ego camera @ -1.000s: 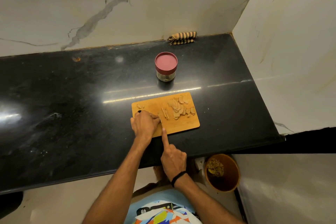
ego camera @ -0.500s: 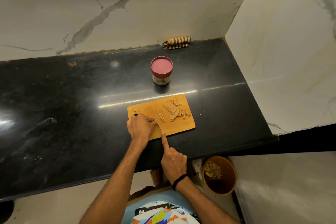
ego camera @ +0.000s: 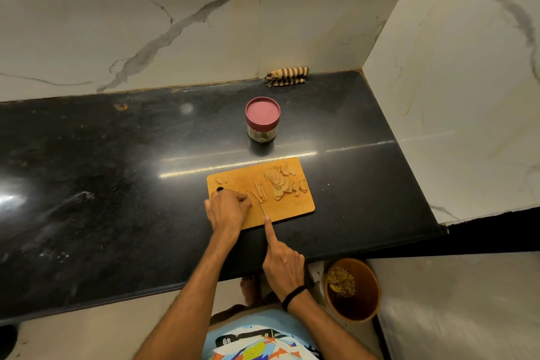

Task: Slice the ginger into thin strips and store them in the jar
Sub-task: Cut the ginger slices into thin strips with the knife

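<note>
A wooden cutting board lies on the black counter. Flat ginger slices are piled at its right, and a few thin ginger strips lie near the middle. My left hand rests on the board's left part, fingertips curled down on a piece of ginger that is mostly hidden. My right hand grips a knife, index finger stretched along its spine; the blade stands just right of my left fingertips. A glass jar with a red lid stands shut behind the board.
A striped folded cloth lies at the back wall. A brown bin with scraps sits on the floor below the counter's front edge, at the right. Marble walls close the back and right sides. The black counter stretches far to the left.
Both hands stay at the same spot on the board, the knife working beside the left fingertips. The camera has tilted up a little, so everything sits lower in view.
</note>
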